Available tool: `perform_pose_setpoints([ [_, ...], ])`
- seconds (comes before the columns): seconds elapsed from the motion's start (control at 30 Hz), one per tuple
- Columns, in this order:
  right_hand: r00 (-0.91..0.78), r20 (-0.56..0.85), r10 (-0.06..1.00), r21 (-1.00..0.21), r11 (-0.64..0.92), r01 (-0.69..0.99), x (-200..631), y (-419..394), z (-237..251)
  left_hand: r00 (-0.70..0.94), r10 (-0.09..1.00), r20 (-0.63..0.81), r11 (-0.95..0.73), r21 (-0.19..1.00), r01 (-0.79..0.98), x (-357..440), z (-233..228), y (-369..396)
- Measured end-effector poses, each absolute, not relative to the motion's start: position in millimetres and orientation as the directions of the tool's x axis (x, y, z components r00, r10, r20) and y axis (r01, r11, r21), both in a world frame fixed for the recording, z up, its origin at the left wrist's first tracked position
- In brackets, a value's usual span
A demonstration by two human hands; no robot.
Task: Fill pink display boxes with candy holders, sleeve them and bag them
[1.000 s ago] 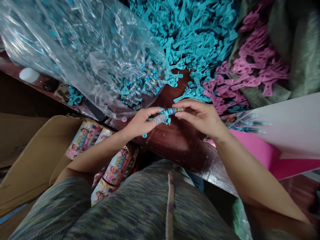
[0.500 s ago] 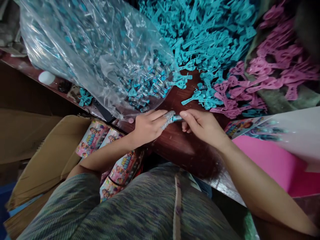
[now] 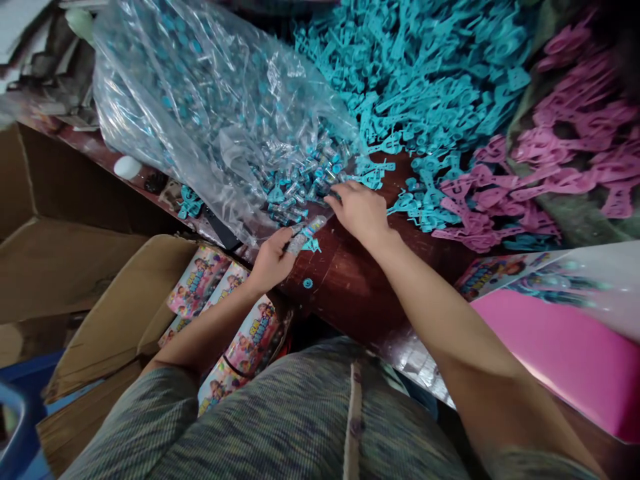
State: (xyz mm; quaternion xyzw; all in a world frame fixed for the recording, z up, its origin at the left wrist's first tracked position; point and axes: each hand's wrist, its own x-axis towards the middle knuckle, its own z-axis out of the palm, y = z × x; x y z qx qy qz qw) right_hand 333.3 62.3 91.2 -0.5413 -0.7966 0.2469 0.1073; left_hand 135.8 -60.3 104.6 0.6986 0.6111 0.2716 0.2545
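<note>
The left hand (image 3: 273, 257) pinches a small capped tube (image 3: 311, 229); the right hand (image 3: 356, 208), fingers curled, touches tubes (image 3: 295, 187) at the plastic bag (image 3: 210, 113) mouth.

Two hands: left hand (image 3: 273, 257), right hand (image 3: 356, 208). One clear bag (image 3: 210, 113) far left, tubes uncountable. One teal pile (image 3: 420, 80), one pink pile (image 3: 560, 160) far right. One cardboard box (image 3: 100, 320) near left; about four printed packs (image 3: 200, 280).

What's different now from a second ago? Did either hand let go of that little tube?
The right hand let go of the small tube and reached forward to the loose tubes at the mouth of the clear bag. The left hand still holds the tube with its teal piece. The teal parts and pink parts lie as before.
</note>
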Motion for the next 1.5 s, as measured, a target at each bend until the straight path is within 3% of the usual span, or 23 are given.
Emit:
perform_pose_setpoints([
  [0.07, -0.426, -0.104, 0.899, -0.416, 0.349, 0.84, 319, 72, 87, 0.065, 0.997, -0.03, -0.012, 0.824, 0.567, 140, 105, -57],
  [0.13, -0.46, -0.144, 0.876, -0.411, 0.37, 0.833, 308, 74, 85, 0.081, 0.992, -0.1, 0.053, 0.89, 0.453, 145, 103, -54],
  [0.33, -0.464, -0.21, 0.861, -0.455, 0.333, 0.825, 321, 67, 94, 0.095, 0.979, -0.181, 0.127, 0.903, 0.41, 160, 95, -50],
  [0.37, -0.455, -0.192, 0.87, -0.489, 0.317, 0.813, 333, 61, 96, 0.095, 0.974, -0.206, 0.155, 0.909, 0.386, 161, 97, -50],
  [0.43, -0.438, -0.119, 0.891, -0.666, 0.255, 0.701, 364, 43, 98, 0.106, 0.958, -0.267, 0.223, 0.924, 0.312, 164, 101, -50],
  [0.5, -0.437, -0.055, 0.898, -0.884, 0.159, 0.439, 396, 17, 99, 0.149, 0.939, -0.31, 0.271, 0.934, 0.234, 169, 106, -51],
  [0.6, -0.444, -0.018, 0.896, -0.991, 0.043, 0.126, 430, -23, 100, 0.261, 0.913, -0.314, 0.275, 0.946, 0.174, 183, 109, -48],
  [0.7, -0.356, 0.02, 0.934, -0.99, 0.067, 0.12, 444, -50, 102, 0.333, 0.91, -0.247, 0.181, 0.96, 0.216, 202, 109, -45],
  [0.8, -0.292, -0.026, 0.956, -0.981, 0.031, 0.189, 448, -60, 104, 0.353, 0.934, -0.058, -0.075, 0.933, 0.353, 218, 109, -46],
  [0.93, -0.295, -0.244, 0.924, -0.965, -0.202, 0.166, 457, -67, 105, 0.424, 0.867, 0.261, -0.472, 0.699, 0.536, 229, 113, -52],
  [1.0, -0.271, -0.201, 0.941, -0.973, -0.161, 0.165, 465, -71, 106, 0.46, 0.828, 0.321, -0.549, 0.63, 0.549, 232, 114, -52],
  [1.13, -0.225, 0.042, 0.973, -0.955, 0.105, 0.277, 489, -84, 110, 0.508, 0.805, 0.305, -0.571, 0.631, 0.525, 240, 111, -48],
  [1.3, -0.209, -0.079, 0.975, -0.93, 0.004, 0.368, 523, -111, 110, 0.602, 0.73, 0.323, -0.641, 0.629, 0.44, 272, 111, -47],
  [1.5, -0.054, 0.01, 0.998, -0.929, 0.029, 0.37, 570, -136, 118, 0.688, 0.713, 0.139, -0.49, 0.801, 0.345, 340, 100, -54],
])
